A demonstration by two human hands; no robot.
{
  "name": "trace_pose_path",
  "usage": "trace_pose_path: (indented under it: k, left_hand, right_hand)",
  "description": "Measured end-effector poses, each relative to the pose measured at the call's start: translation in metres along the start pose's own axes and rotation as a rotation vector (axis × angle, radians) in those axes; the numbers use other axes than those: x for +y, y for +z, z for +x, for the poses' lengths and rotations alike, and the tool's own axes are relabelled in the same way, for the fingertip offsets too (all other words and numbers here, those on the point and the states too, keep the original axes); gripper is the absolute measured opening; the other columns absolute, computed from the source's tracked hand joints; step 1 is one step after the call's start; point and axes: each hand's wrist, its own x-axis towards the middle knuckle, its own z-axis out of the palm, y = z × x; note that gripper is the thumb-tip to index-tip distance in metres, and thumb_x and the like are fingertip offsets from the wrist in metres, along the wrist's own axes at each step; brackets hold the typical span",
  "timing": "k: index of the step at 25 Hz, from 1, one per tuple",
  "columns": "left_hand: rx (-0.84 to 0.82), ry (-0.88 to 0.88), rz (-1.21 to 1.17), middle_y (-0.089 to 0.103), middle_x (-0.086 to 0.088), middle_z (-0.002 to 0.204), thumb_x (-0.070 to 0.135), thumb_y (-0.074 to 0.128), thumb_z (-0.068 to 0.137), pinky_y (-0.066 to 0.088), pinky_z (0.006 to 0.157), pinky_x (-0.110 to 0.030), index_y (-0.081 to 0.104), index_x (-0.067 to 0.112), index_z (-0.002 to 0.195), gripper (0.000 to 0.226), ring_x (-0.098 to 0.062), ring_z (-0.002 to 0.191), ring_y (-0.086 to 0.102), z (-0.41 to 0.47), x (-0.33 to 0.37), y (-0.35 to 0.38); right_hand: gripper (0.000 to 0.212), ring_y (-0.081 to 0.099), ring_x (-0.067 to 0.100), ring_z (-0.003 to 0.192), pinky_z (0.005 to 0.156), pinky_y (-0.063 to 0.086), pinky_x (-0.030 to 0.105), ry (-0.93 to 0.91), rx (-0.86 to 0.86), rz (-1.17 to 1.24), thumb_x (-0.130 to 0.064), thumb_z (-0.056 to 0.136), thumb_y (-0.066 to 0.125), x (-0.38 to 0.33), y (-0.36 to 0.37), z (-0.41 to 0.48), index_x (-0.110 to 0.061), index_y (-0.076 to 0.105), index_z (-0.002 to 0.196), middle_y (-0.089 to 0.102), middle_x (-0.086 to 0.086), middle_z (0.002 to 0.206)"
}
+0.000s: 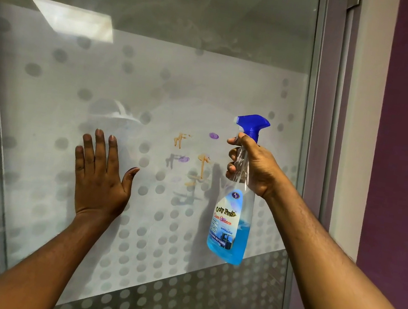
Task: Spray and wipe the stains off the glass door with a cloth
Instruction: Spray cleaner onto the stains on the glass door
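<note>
Looks like office: frosted dotted glass door (155, 82), alu frame (320, 118).

One frosted glass door (76, 120) with dot pattern counted. One clear spray bottle (231, 218) with blue liquid. Two bare hands: left hand (101, 179), right hand (255, 166). Two purple stains (213, 136), several orange-brown stains (179, 139).

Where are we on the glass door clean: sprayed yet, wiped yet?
Done: nothing visible; orange stains and purple stains remain on the glass door. In hand: right hand aims the glass cleaner spray bottle at them; left hand lies flat on the glass. Left: spraying, wiping. No cloth in view.
</note>
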Motion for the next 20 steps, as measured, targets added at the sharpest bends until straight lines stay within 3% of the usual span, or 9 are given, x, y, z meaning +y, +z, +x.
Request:
trace_pose_path:
  k: [6, 11, 16, 20]
  left_hand:
    - [0.002, 0.002, -0.004, 0.005, -0.021, 0.163, 0.058, 0.017, 0.098, -0.006, 0.124, -0.042, 0.007, 0.007, 0.156, 0.078, -0.039, 0.152, 0.002, 0.0, 0.0, -0.001]
    - [0.003, -0.002, -0.007, 0.006, -0.021, 0.163, 0.057, 0.021, 0.098, -0.005, 0.124, -0.042, 0.007, 0.007, 0.156, 0.078, -0.038, 0.152, 0.003, 0.0, 0.0, -0.001]
    - [0.001, 0.0, -0.011, 0.006, -0.021, 0.163, 0.056, 0.021, 0.098, -0.005, 0.124, -0.042, 0.007, 0.007, 0.156, 0.077, -0.039, 0.152, 0.003, 0.0, 0.0, -0.001]
    - [-0.006, -0.002, -0.009, 0.006, -0.021, 0.163, 0.056, 0.022, 0.098, -0.004, 0.124, -0.042, 0.007, 0.007, 0.156, 0.077, -0.039, 0.152, 0.003, 0.0, 0.001, -0.002]
  right_hand:
    - [0.061, 0.054, 0.016, 0.052, 0.056, 0.054, 0.031, 0.021, 0.023, -0.006, -0.064, 0.075, 0.062, -0.001, 0.003, 0.004, -0.01, 0.062, 0.102, 0.056, 0.003, 0.065]
    - [0.048, 0.054, 0.017, 0.048, 0.053, 0.053, 0.03, 0.055, 0.139, 0.041, -0.06, 0.076, 0.067, 0.003, 0.005, 0.007, -0.012, 0.057, 0.076, 0.056, 0.001, 0.059]
    - [0.062, 0.057, 0.018, 0.053, 0.057, 0.054, 0.033, 0.032, 0.073, -0.046, -0.061, 0.074, 0.067, 0.005, 0.002, 0.007, -0.01, 0.063, 0.108, 0.058, 0.002, 0.066]
    - [0.065, 0.059, 0.018, 0.055, 0.058, 0.055, 0.034, 0.031, 0.086, -0.013, -0.06, 0.069, 0.07, 0.011, -0.014, 0.001, -0.012, 0.061, 0.111, 0.06, 0.003, 0.067]
